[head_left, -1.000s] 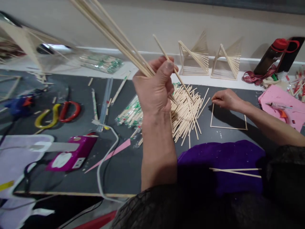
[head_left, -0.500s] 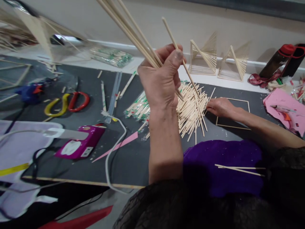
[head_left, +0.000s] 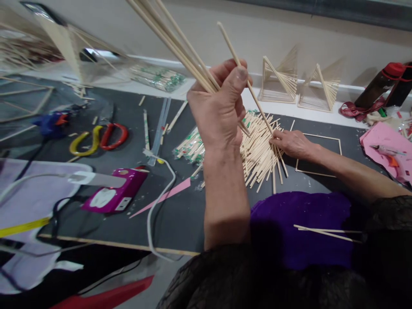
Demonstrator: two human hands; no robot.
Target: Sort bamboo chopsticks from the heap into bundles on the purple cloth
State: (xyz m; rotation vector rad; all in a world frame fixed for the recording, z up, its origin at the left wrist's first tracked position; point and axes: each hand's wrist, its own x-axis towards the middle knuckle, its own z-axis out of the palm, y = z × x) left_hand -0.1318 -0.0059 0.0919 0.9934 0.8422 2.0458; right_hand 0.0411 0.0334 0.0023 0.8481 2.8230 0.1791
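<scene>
My left hand (head_left: 219, 107) is raised over the table, closed round a bundle of thin wooden sticks (head_left: 175, 40) that slant to the upper left. Its thumb and forefinger pinch one separate wooden stick (head_left: 229, 43), whose lower end reaches down to the pile. Beyond my left wrist lies a loose pile of wooden sticks (head_left: 257, 156), partly hidden by that hand. My right hand (head_left: 294, 143) rests at the right side of the pile, fingertips closed on a stick there. Under and beside it lies a square stick frame (head_left: 340, 146) on the dark table.
Two stick models (head_left: 279, 81) stand against the wall. Left are scissors (head_left: 114, 136), a blue glue gun (head_left: 49, 124), a magenta box (head_left: 117, 191) and a white cable (head_left: 151, 223). A glue gun (head_left: 388, 150) lies on pink sheets at right. Sticks rest on purple cloth (head_left: 277, 219).
My right hand has moved left onto the pile, its fingertips now near the lower end of the pinched stick. The left hand keeps its hold; the view has shifted slightly.
</scene>
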